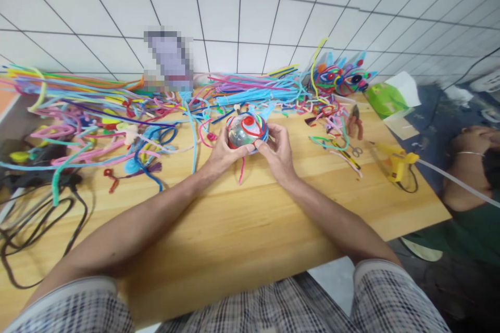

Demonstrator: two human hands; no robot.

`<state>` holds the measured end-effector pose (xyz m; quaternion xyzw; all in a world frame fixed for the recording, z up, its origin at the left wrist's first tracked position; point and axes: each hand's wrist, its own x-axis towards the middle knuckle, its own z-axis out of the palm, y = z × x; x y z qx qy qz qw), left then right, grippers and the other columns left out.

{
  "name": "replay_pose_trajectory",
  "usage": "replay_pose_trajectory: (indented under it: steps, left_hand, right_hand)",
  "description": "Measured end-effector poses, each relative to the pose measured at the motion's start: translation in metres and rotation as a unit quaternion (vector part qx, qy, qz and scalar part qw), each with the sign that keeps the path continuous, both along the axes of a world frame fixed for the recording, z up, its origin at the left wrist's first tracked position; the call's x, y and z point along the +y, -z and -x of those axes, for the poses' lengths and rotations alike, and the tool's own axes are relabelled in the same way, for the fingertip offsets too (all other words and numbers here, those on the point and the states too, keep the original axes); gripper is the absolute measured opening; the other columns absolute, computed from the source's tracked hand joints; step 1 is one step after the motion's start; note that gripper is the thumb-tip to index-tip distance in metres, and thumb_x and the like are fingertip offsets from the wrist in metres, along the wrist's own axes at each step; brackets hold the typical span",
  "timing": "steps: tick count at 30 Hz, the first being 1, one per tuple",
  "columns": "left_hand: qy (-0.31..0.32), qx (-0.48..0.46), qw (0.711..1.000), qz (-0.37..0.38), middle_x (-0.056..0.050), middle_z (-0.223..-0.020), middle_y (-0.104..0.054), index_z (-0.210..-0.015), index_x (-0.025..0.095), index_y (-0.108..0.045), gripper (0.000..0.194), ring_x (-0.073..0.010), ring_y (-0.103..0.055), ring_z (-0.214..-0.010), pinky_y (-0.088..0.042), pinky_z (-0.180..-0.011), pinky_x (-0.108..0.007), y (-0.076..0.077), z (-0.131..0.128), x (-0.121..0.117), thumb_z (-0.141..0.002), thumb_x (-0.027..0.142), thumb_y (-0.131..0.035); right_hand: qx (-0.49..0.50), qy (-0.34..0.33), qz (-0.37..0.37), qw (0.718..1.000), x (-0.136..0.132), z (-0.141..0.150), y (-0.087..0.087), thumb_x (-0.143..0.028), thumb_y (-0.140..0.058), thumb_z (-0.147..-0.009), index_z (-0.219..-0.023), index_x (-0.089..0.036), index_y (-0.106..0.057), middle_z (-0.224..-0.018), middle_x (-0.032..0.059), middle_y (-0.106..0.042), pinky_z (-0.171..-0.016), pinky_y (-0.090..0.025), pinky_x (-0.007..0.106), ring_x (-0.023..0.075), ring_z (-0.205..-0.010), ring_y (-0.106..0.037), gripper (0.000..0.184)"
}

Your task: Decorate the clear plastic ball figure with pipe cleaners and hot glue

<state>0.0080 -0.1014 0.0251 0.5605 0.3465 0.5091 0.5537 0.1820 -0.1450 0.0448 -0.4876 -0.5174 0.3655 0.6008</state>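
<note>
Between my two hands is a clear round ball (242, 135) partly covered with coiled pipe cleaners in red, blue and white, with light blue points at its upper right. My left hand (224, 152) grips its left side, thumb along the lower front. My right hand (278, 152) closes on the right side, its thumb pressed to the front near the other thumb. A pink pipe cleaner (241, 170) hangs below the ball over the wooden table (234, 218). Fingers behind the ball are hidden.
Loose pipe cleaners (78, 138) cover the table's left and back. Two decorated balls (339, 78) stand back right. Pliers (354, 124), scissors (356, 151) and a yellow glue gun (398, 161) lie right. Black cables (42, 223) coil left. Another person's arm (469, 171) is beyond the right edge.
</note>
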Motion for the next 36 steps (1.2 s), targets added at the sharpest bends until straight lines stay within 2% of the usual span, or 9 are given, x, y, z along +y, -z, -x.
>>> replay_pose_trajectory:
  steps: [7,12,19,23,27,32,36]
  left_hand:
    - [0.000,0.036,0.999,-0.001,-0.015,-0.148,-0.068,-0.142,0.023,-0.057,0.096,-0.0362,-0.068,-0.137,-0.053,-0.121,-0.054,0.003,0.004,0.003,-0.068,0.065,-0.102]
    - [0.049,0.011,0.999,-0.001,-0.018,-0.157,-0.062,-0.147,0.022,-0.051,0.108,-0.0401,-0.061,-0.147,-0.051,-0.124,-0.057,0.003,0.004,0.004,-0.063,0.066,-0.103]
    - [0.056,0.018,0.998,-0.007,-0.015,-0.153,-0.065,-0.143,0.023,-0.055,0.091,-0.0387,-0.061,-0.148,-0.051,-0.125,-0.055,0.007,0.007,0.007,-0.074,0.063,-0.099]
    - [0.047,0.003,0.998,-0.028,-0.015,-0.153,-0.064,-0.150,0.025,-0.051,0.094,-0.0383,-0.063,-0.145,-0.055,-0.121,-0.055,0.010,0.004,0.005,-0.077,0.065,-0.096]
    - [0.019,-0.009,0.998,-0.062,-0.015,-0.159,-0.059,-0.157,0.028,-0.047,0.100,-0.0374,-0.062,-0.144,-0.057,-0.116,-0.052,0.008,0.002,-0.001,-0.078,0.067,-0.095]
    - [-0.003,0.005,0.995,-0.103,-0.013,-0.154,-0.062,-0.157,0.030,-0.056,0.074,-0.0344,-0.062,-0.137,-0.053,-0.117,-0.053,-0.006,0.006,-0.014,-0.096,0.065,-0.078]
    - [-0.032,0.013,0.989,-0.141,-0.010,-0.145,-0.065,-0.153,0.033,-0.064,0.058,-0.0325,-0.062,-0.130,-0.052,-0.115,-0.052,-0.014,0.007,-0.020,-0.103,0.061,-0.071]
  right_hand:
    - [0.030,0.001,0.002,1.000,0.000,0.001,0.001,-0.061,-0.088,-0.085,-0.124,-0.031,-0.060,-0.127,0.0051,-0.071,-0.108,-0.061,0.045,0.0248,-0.120,-0.068,0.057]
    - [0.055,-0.008,0.018,0.998,0.006,-0.007,0.002,-0.061,-0.089,-0.083,-0.121,-0.032,-0.062,-0.125,0.0033,-0.073,-0.109,-0.060,0.046,0.0256,-0.121,-0.069,0.055]
    - [0.085,-0.007,0.033,0.996,0.009,-0.010,0.003,-0.058,-0.090,-0.082,-0.117,-0.032,-0.065,-0.128,0.0020,-0.075,-0.115,-0.055,0.047,0.0258,-0.123,-0.068,0.050]
    - [0.111,-0.015,0.034,0.993,0.008,-0.008,0.005,-0.056,-0.090,-0.080,-0.117,-0.032,-0.066,-0.125,0.0013,-0.076,-0.108,-0.058,0.045,0.0252,-0.119,-0.069,0.050]
    - [0.192,-0.034,0.054,0.979,0.013,-0.012,0.008,-0.051,-0.089,-0.079,-0.114,-0.033,-0.070,-0.125,-0.0001,-0.077,-0.106,-0.060,0.044,0.0249,-0.119,-0.070,0.043]
    - [0.243,-0.098,0.092,0.961,0.021,-0.027,0.000,-0.051,-0.079,-0.083,-0.102,-0.031,-0.073,-0.118,0.0012,-0.083,-0.108,-0.062,0.054,0.0293,-0.125,-0.073,0.028]
    - [0.241,-0.131,0.116,0.955,0.024,-0.030,-0.009,-0.053,-0.074,-0.084,-0.108,-0.031,-0.077,-0.125,0.0032,-0.084,-0.117,-0.057,0.063,0.0339,-0.137,-0.070,0.033]
